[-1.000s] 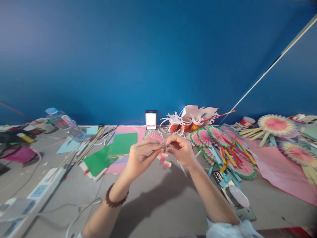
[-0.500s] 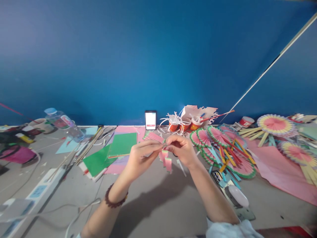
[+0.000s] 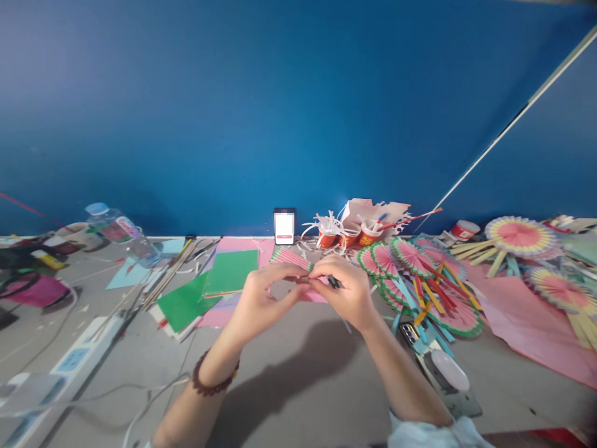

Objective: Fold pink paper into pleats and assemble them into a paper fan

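My left hand (image 3: 261, 302) and my right hand (image 3: 342, 289) meet in the middle, fingertips together. Between them is a pleated pink paper strip (image 3: 290, 256) with green edging; its folded end shows just beyond the left fingers, and the fingertips cover much of the rest. More pink paper (image 3: 313, 295) shows beneath the pinched fingers. Something small and dark (image 3: 333, 281) sits at the right fingers, too hidden to name. To the right lie several finished-looking pink paper fans (image 3: 459, 314) with green rims and coloured sticks.
Green paper sheets (image 3: 232, 272) lie to the left, near thin sticks (image 3: 172, 274) and a plastic bottle (image 3: 124, 233). A phone (image 3: 284, 226) stands against the blue wall. Red cups (image 3: 368, 234) hold paper strips and pens. A power strip (image 3: 69, 361) lies front left.
The pleated sections that hung below my fingertips have gone from there. My left fingers now arch wider, with the thumb lower, and my right hand has turned slightly over the paper.
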### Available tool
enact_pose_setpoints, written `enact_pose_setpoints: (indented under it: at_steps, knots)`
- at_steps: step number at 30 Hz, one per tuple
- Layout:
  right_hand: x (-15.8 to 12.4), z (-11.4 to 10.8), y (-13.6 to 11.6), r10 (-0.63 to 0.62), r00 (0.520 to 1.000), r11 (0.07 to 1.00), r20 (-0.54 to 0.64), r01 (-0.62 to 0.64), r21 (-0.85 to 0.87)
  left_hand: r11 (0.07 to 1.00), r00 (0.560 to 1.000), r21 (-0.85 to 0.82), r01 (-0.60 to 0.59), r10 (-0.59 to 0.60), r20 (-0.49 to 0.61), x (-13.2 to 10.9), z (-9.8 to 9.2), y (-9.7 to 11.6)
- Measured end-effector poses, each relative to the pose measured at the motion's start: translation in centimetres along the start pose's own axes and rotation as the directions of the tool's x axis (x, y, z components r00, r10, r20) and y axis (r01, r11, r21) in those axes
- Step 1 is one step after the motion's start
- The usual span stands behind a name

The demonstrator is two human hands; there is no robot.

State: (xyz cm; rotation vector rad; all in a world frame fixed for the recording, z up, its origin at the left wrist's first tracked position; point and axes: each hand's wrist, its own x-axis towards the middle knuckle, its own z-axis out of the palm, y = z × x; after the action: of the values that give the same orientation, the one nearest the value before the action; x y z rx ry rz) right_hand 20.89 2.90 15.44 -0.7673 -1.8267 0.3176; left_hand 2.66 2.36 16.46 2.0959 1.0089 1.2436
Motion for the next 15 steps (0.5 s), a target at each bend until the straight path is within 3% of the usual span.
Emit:
enact_pose_setpoints:
  at_steps: [8, 15]
  knots:
    - [-0.32, 0.26, 0.56, -0.001, 0.998, 1.000, 0.064, 0.001, -0.004, 0.999, 0.998, 0.028, -0.031, 0.032, -0.058, -0.20, 0.00, -0.10]
    - [-0.04, 0.39, 0.70, 0.163, 0.979, 0.986, 0.122, -0.164, -0.001, 1.000, 0.985, 0.016, 0.011, -0.008, -0.172, 0.04, -0.08, -0.13]
